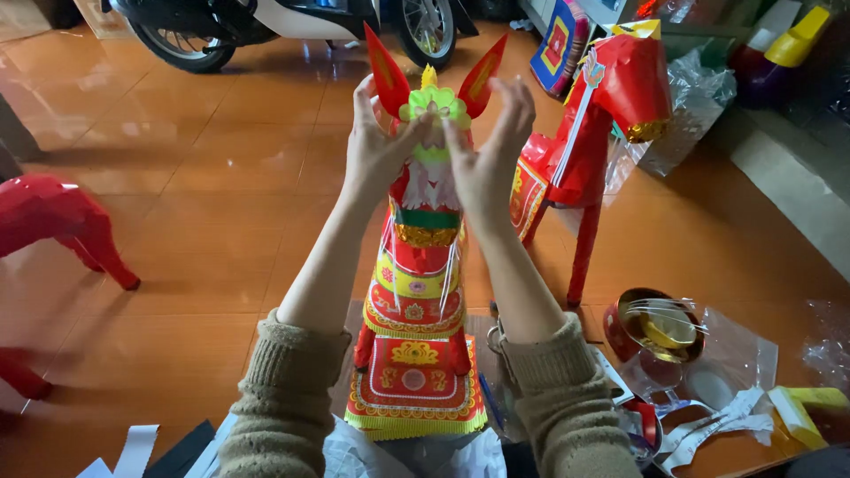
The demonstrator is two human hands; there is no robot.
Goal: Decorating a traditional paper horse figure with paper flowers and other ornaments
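We see a red paper horse (416,292), trimmed in yellow, green and gold, standing on the orange tiled floor (204,204) directly in front of the person, its head raised between both hands. The left hand (376,146) and the right hand (491,155) meet at a green and yellow paper rosette (434,102) on the horse's forehead, between two red pointed ears, fingertips pinching and pressing it while the other fingers fan upward. Just to the right stands a second red paper horse (602,124). Further right, near the floor's edge, a red bowl (651,332) lies among clear plastic wrappers. A motorbike (292,22) is parked well behind.
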